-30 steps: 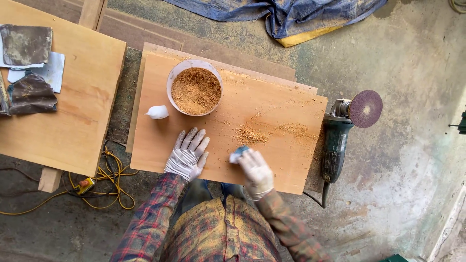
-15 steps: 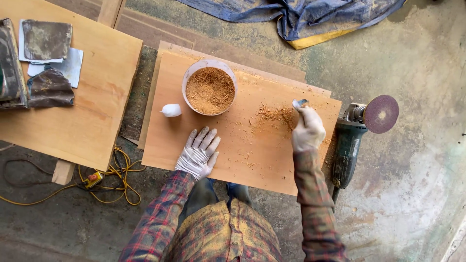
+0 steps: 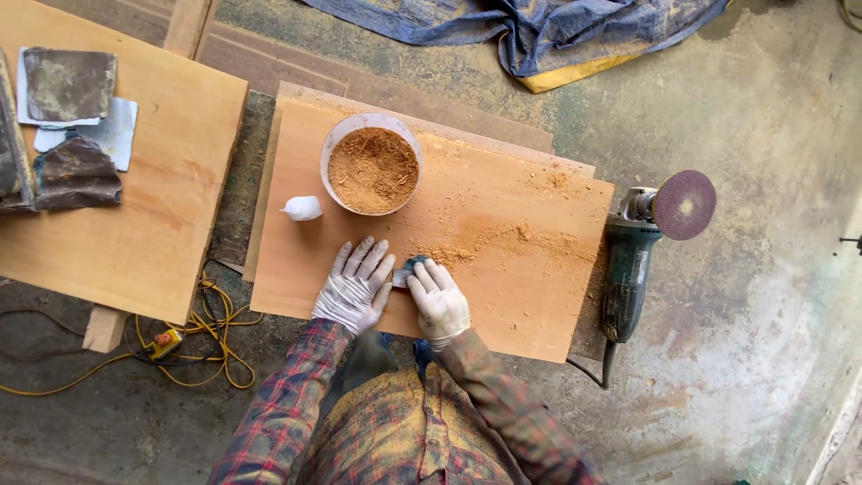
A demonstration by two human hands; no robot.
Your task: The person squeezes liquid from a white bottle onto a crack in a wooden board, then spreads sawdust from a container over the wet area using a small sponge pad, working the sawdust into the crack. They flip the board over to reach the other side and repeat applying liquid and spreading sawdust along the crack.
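Taking the wooden board (image 3: 503,260) as the landmark and reading left to right: well off its left edge lies a second, paler board (image 3: 135,207) carrying worn sheets of sandpaper (image 3: 72,85), with a yellow cable (image 3: 193,346) coiled on the floor below it. Just beside the main board's left edge sits a small white bottle (image 3: 303,208), unlabelled as far as can be seen, and next to it a round white bowl (image 3: 371,166) full of brown sawdust. The left hand (image 3: 355,287) rests flat on the board's near edge, gloved fingers spread wide. The right hand (image 3: 440,304), half a second ago out at the board's right side, has drawn back beside the left, fingers closed on a small dark scraper (image 3: 409,268). A trail of sawdust (image 3: 512,241) now stretches rightward behind it, suggesting filler being dragged across the surface. Off the right edge lies an angle grinder (image 3: 642,242).
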